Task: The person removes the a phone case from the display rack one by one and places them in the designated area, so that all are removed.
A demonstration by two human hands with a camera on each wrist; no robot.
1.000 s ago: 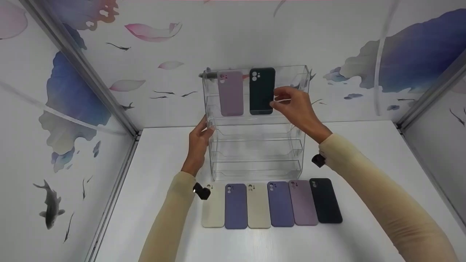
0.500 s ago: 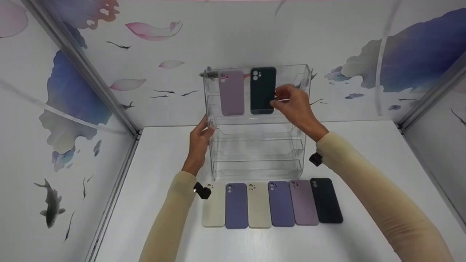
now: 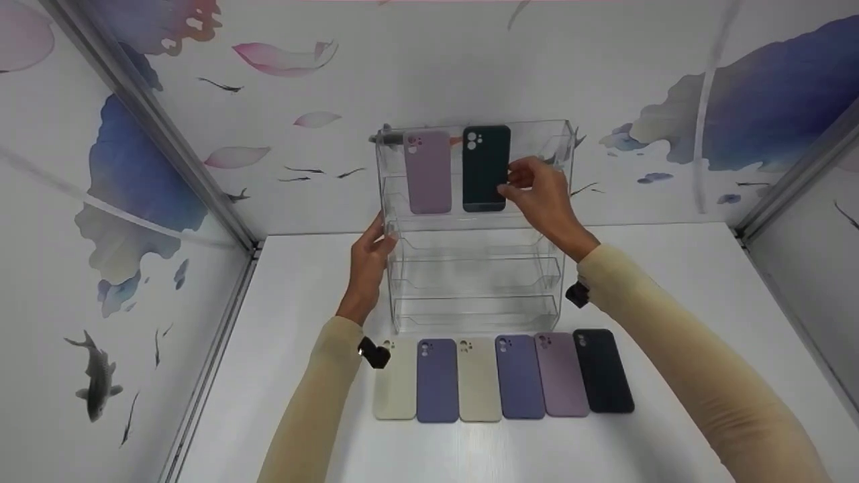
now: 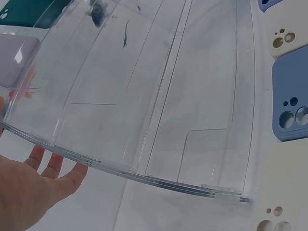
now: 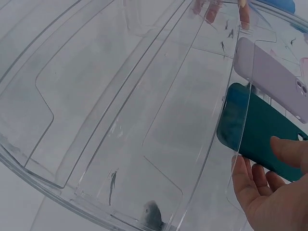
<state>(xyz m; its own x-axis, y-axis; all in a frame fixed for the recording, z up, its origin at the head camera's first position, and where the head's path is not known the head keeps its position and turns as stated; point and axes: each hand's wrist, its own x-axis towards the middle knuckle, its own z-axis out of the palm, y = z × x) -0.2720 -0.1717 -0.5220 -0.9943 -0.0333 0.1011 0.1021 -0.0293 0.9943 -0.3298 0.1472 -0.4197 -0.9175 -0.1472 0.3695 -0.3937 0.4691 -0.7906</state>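
A clear tiered display rack (image 3: 476, 297) stands on the white table. On its top tier a dark green phone case (image 3: 485, 164) stands upright, right of a lilac phone case (image 3: 428, 176). My right hand (image 3: 545, 201) pinches the green case by its right edge, thumb in front. In the right wrist view, the lower end of the green case (image 5: 255, 127) sits behind the tier's clear front lip. My left hand (image 3: 366, 272) holds the rack's left side, its thumb at the front edge; the left wrist view has its fingertips along the side panel.
In front of the rack lies a row of phone cases: cream ones (image 3: 480, 382), blue-violet ones (image 3: 437, 382), a mauve one (image 3: 562, 376) and a dark one (image 3: 604, 372). Behind rises a patterned white wall (image 3: 470, 60); side walls stand left and right.
My right wrist and forearm have shifted slightly left, while the fingers stay on the green phone case. The left hand and the rack have kept their places.
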